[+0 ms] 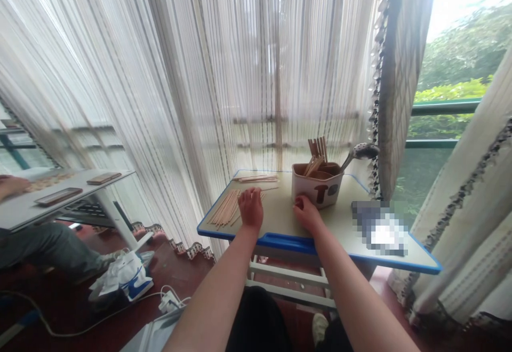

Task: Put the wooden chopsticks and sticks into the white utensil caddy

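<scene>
My left hand (251, 207) is at the right side of a fanned-out bunch of thin wooden sticks (224, 209), its fingers bent down over their ends. A few stick tips show beside those fingers. To the right, my right hand (307, 213) is at the lower front corner of a white utensil holder (314, 191) with brown markings. Its fingers are curled together, and what they hold, if anything, is hidden. Flat wooden sticks (318, 150) and a metal slotted spoon (362, 151) stand in the holder. More thin sticks (256, 178) lie behind my left hand.
A blue-edged table (280, 224) bears these things, with a pixelated patch (380, 226) on its right. Sheer curtains (256, 74) hang behind. At left, another person's hand (12, 185) rests at a white table (92, 189) with small trays. A bag (124, 277) and cable lie on the floor.
</scene>
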`<state>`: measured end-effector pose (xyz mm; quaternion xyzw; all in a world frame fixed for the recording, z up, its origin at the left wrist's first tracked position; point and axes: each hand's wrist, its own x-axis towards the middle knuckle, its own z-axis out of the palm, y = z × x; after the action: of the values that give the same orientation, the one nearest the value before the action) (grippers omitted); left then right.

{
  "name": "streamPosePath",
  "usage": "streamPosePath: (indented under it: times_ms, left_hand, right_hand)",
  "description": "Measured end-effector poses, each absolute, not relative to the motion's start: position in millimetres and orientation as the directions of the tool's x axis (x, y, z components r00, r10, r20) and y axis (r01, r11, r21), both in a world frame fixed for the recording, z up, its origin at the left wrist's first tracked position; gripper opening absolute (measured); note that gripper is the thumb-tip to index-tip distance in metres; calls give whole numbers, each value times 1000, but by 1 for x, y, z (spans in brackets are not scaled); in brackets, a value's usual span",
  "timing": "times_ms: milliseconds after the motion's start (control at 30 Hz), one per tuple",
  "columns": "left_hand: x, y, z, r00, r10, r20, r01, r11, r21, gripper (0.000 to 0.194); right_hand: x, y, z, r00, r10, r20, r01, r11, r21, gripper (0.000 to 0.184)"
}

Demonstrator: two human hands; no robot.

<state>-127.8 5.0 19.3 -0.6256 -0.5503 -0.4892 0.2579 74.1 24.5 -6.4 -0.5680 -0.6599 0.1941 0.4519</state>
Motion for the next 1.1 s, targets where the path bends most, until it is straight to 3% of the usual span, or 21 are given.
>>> streamPosePath:
  times_ms: [233,400,467,533,700,933,1100]
  left_hand:
    - [-129,7,20,-141,393,909,848,-426,316,20]
    - [-128,9,20,-157,396,904,827,-447,340,21]
    - [-128,12,18,-173,407,897,826,-435,357,22]
    - [-128,15,16,-181,428,886,823,-427,374,22]
    - [-130,6,17,-206,419,884,752,-510,417,16]
    - [-98,7,68,-313,404,860,449,-734,509,11]
    - [-44,37,114,-344,345,873,270,-855,443,10]
  right_hand:
    - [70,16,3,22,929,369,619,277,-735,24]
    - [93,3,16,-215,914,345,705,389,-593,15]
    - [108,-4,18,-127,904,409,777,347,-525,16]
    - [118,-11,19,54,885,462,845,206,-493,21]
    - [123,-11,18,285,889,359,854,-65,-516,30]
    - [132,7,23,360,892,273,764,-114,-635,28]
    - [132,15,23,406,870,280,730,-124,-672,27]
